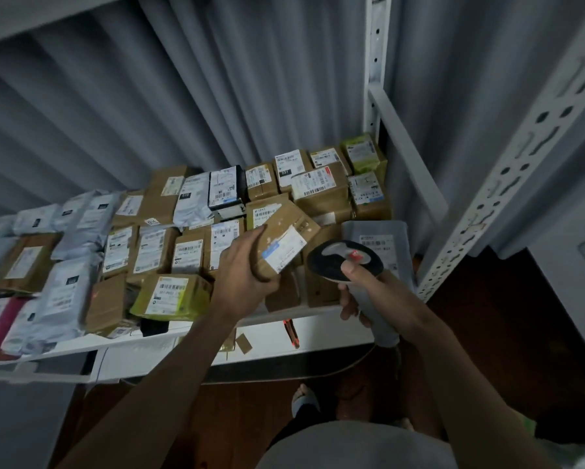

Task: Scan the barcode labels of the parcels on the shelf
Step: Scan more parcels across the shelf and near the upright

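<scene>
Grey corrugated wall panels [189,96] stood behind a white metal shelf [169,336] crowded with parcels. At the middle, the left hand [247,269] gripped a small brown cardboard parcel [286,238], fingers curled round its lower end, holding it tilted above the others with its white barcode label [284,252] turned toward the scanner. The right hand [365,289] was clamped on the grey handle of a handheld barcode scanner [343,260], thumb resting on top near its red button, the dark head just beside the lifted parcel. A grey mailer bag [382,245] lay behind the scanner. Beyond, cardboard boxes [321,187] filled the right of the shelf and pale mailer bags [71,231] the left. A perforated white upright [514,170] framed the right side.
</scene>
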